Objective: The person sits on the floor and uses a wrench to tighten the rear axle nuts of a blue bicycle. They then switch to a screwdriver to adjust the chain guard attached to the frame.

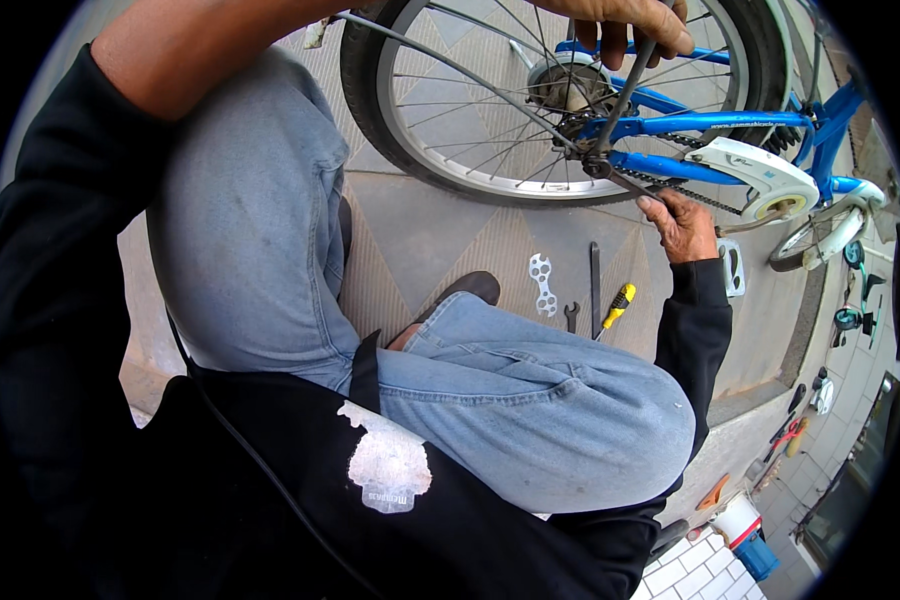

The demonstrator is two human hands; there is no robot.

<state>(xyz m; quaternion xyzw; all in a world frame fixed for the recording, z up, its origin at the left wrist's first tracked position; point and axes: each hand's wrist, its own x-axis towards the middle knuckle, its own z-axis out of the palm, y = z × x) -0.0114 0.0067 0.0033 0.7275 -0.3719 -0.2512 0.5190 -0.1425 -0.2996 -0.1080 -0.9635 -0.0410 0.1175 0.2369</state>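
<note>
A blue bicycle (670, 122) has its spoked rear wheel (370, 110) in front of me. My left hand (638, 22) reaches over that wheel, its fingers curled round the upper end of a grey metal bar (625, 95). The bar's lower end meets the wheel axle (596, 165). Below the chain (708, 198), my right hand (686, 228) pinches a thin wrench (630, 183) that runs to the same axle; its head is hard to make out. A rusty hub (570, 85) sits at the wheel's centre, and a white chain guard (755, 172) lies to the right.
On the paved floor lie a multi-hole spanner (541, 284), a small open-ended wrench (571, 316), a long flat bar (595, 280) and a yellow-black screwdriver (619, 305). A pedal (732, 268) hangs beside my right wrist. More tools and a bucket (738, 522) stand at far right.
</note>
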